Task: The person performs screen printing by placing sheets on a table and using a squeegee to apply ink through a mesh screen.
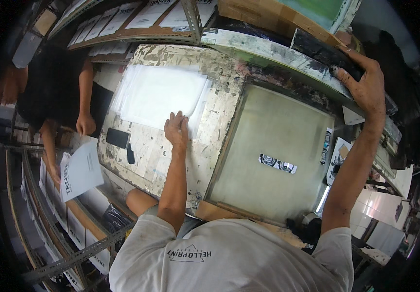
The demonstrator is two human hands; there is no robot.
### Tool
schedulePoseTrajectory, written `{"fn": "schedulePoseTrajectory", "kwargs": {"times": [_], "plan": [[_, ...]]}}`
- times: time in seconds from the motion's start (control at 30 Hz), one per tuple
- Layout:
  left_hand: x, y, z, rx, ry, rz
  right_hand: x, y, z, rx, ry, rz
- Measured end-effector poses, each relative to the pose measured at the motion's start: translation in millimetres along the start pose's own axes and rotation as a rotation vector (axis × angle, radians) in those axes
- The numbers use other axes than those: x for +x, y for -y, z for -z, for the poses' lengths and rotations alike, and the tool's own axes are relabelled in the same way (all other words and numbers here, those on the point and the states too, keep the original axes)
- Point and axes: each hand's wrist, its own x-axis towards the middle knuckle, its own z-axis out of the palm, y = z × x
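Note:
A stack of thin white sheets or bags [163, 90] with translucent edges lies on the paint-spotted table [156, 165]. At its near right corner rests my left hand [176, 131], fingers stretched and a little apart; I see nothing gripped in them. My right hand [366, 85] is raised at the far right, wrapped round the end of a black, ink-stained squeegee [317, 52] beside a paint-smeared ledge [268, 48]. Between my arms sits a framed printing screen [273, 126], its mesh greyish-green, with a small black-and-white patterned strip [278, 163] on it.
On the table's left lie a dark phone [117, 138] and a small black object [130, 154]. At the left, another person's hand holds a printed white bag [81, 173] over racks [73, 224] of similar bags. A shelf [137, 36] with more stands behind; a cardboard box [278, 19] sits far right.

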Motion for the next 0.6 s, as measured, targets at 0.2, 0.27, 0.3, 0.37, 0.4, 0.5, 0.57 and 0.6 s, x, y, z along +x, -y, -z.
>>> {"fn": "schedulePoseTrajectory", "kwargs": {"times": [0.2, 0.27, 0.3, 0.37, 0.4, 0.5, 0.57, 0.6], "plan": [[29.6, -42.0, 13.1, -0.040, -0.127, -0.076, 0.9, 10.3, 3.7, -0.029, 0.028, -0.016], [25.8, -61.7, 11.4, -0.147, 0.236, -0.183, 3.7, 8.8, 3.4, -0.026, 0.034, -0.006], [22.5, -70.9, 9.1, -0.200, 0.420, -0.237, 5.3, 10.3, 3.5, -0.005, 0.036, 0.005], [0.0, -141.4, 9.6, 0.087, 0.637, -0.292, 1.4, 2.3, 1.7, -0.007, 0.024, -0.001], [-9.7, -145.6, 5.4, 0.160, 0.684, -0.321, 1.1, -0.6, -0.7, -0.012, 0.001, 0.007], [-34.1, -146.6, -27.7, 0.284, 0.821, -0.424, -1.6, 11.7, 4.6, -0.020, -0.011, 0.065], [-52.2, -145.6, -58.3, 0.255, 0.896, -0.505, 1.3, 12.4, 3.2, 0.022, -0.048, 0.144], [-62.3, -146.0, -75.1, 0.224, 0.859, -0.549, 3.9, 9.0, -2.5, 0.034, -0.017, 0.122]]}}
